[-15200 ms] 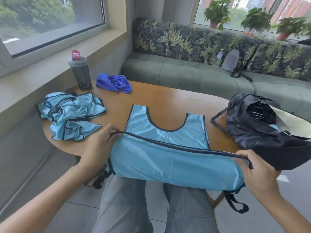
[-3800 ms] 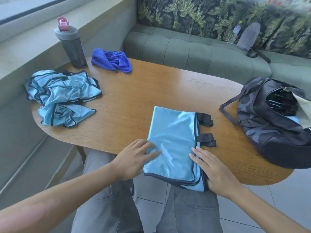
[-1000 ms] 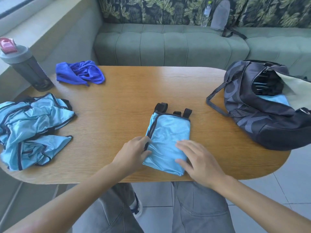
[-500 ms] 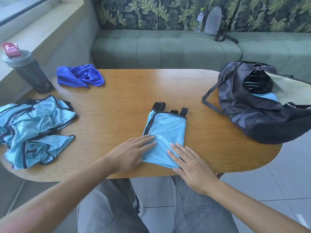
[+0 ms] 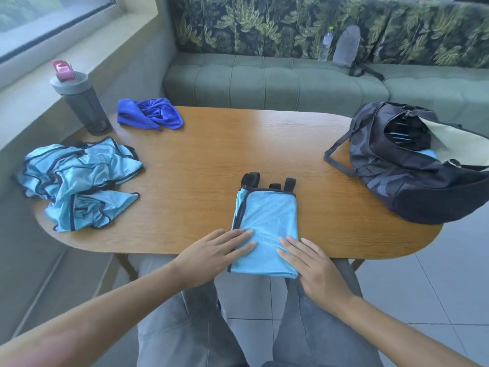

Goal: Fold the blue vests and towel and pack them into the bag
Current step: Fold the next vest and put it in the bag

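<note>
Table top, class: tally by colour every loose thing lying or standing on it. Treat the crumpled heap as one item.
Light blue: 2, the folded vest and the crumpled vest heap
Royal blue: 1, the towel
Dark patterned: 1, the bag
Grey: 1, the bottle
Total: 5

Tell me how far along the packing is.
Done: something light blue already lies in the bag. In hand: the left hand and right hand press a folded vest flat. Left: the vest pile and the towel remain unfolded.
</note>
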Motion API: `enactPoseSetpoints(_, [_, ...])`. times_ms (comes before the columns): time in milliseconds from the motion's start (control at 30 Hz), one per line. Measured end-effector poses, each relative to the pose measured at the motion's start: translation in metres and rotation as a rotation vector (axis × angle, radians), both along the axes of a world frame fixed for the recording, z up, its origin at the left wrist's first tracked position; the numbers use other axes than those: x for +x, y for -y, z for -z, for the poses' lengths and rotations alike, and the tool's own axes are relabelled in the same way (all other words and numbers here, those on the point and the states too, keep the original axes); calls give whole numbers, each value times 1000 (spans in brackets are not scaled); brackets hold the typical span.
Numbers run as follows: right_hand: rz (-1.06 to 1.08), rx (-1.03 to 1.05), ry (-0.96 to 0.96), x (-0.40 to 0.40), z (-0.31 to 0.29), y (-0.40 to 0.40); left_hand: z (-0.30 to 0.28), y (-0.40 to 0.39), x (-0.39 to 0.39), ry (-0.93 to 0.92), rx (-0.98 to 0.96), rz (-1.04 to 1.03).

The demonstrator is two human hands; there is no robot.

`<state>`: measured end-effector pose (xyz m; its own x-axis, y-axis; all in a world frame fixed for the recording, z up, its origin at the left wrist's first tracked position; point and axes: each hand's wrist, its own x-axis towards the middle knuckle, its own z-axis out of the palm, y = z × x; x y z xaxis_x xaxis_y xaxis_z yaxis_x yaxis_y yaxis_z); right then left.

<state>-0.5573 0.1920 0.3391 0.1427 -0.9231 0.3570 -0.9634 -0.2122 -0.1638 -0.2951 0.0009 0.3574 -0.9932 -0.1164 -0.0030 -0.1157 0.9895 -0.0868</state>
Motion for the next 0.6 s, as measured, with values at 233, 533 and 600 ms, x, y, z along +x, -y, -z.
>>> enactPoseSetpoints(233, [263, 38, 453, 13, -15, 4, -10, 9, -10, -118, 252, -59])
enactPoseSetpoints(533, [533, -114, 588, 38, -22, 40, -6, 1, -40, -530, 749, -556])
enactPoseSetpoints(600, [601, -155, 539, 40, -27, 52, -6, 0, -51, -599, 705, -709])
